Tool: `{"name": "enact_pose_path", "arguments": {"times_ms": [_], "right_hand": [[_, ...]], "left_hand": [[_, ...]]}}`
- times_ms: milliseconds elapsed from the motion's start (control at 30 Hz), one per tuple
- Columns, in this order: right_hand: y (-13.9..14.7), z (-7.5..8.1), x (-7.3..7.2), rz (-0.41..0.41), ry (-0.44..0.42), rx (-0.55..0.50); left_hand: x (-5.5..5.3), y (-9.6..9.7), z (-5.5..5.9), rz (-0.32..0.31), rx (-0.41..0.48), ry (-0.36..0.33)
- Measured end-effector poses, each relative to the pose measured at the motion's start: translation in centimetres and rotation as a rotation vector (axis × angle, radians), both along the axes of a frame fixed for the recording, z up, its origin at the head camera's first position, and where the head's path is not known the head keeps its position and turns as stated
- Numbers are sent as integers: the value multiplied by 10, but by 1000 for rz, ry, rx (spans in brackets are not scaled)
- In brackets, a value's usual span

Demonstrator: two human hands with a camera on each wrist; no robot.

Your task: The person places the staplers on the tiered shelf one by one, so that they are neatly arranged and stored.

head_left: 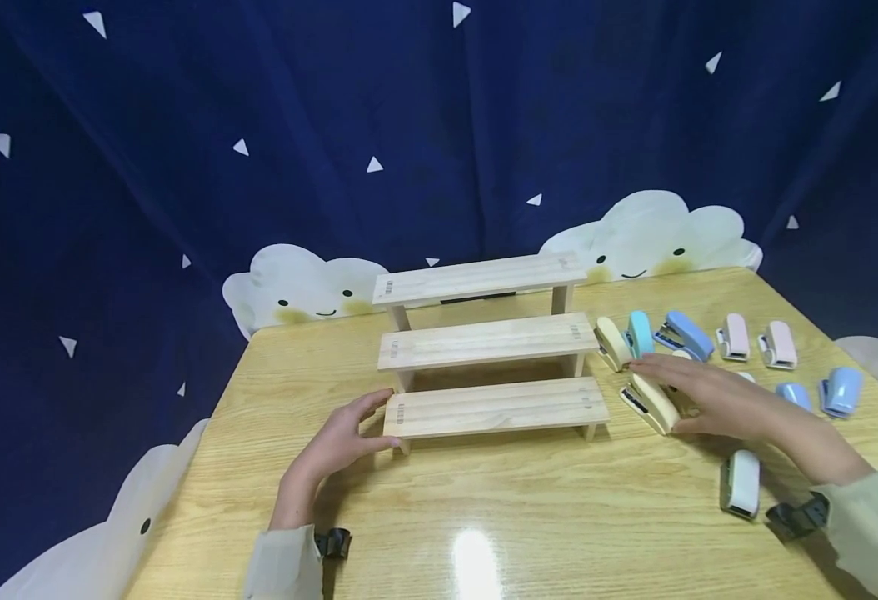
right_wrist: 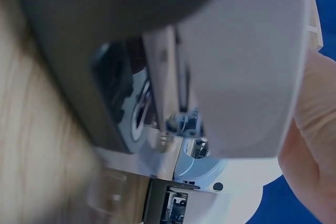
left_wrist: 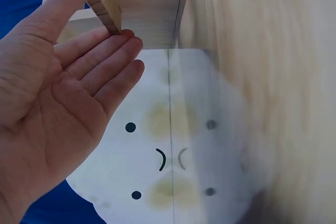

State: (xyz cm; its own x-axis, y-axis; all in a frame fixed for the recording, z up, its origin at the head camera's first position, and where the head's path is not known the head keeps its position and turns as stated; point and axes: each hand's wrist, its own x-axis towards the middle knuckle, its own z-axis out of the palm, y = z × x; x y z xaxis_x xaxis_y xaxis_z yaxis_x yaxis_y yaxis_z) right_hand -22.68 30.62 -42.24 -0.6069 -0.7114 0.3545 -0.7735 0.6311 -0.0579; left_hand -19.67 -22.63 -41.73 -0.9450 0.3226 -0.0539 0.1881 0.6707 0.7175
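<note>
A three-tier pale wooden shelf (head_left: 495, 408) stands in the middle of the table. My left hand (head_left: 341, 433) holds the left end of its lowest board, thumb at the front edge and fingers at the back. In the left wrist view, that hand (left_wrist: 68, 87) spans the board end (left_wrist: 107, 9). To the right of the shelf, my right hand (head_left: 716, 396) holds a cream stapler (head_left: 656, 404) lengthwise between fingertips and thumb. A white stapler (right_wrist: 241, 72) fills the right wrist view and hides that hold; only part of the hand (right_wrist: 315, 140) shows.
Beyond my right hand stand another cream stapler (head_left: 614, 343), a turquoise one (head_left: 640, 333) and a blue one (head_left: 686, 335). Pink staplers (head_left: 735, 336) and a light blue one (head_left: 840, 392) lie farther right. The white stapler (head_left: 741, 483) lies under my right forearm. A dark blue curtain (head_left: 424, 108) hangs behind.
</note>
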Motion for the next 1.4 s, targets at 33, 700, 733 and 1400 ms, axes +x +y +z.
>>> {"name": "enact_pose_path", "arguments": {"times_ms": [33,700,733,1400], "right_hand": [[0,0,0,-11,-5,-2],[10,9,-2,-186,-111,-176],[10,12,-3,-203,-119,-184],[-18,67,-11,-290,-34,-437]], "left_hand": [[0,0,0,-2,4,2],[1,-6,-5,1,77,-22],[1,-6,-5,-1,81,-25],[-1,-5,-3,-3,75,-25]]}}
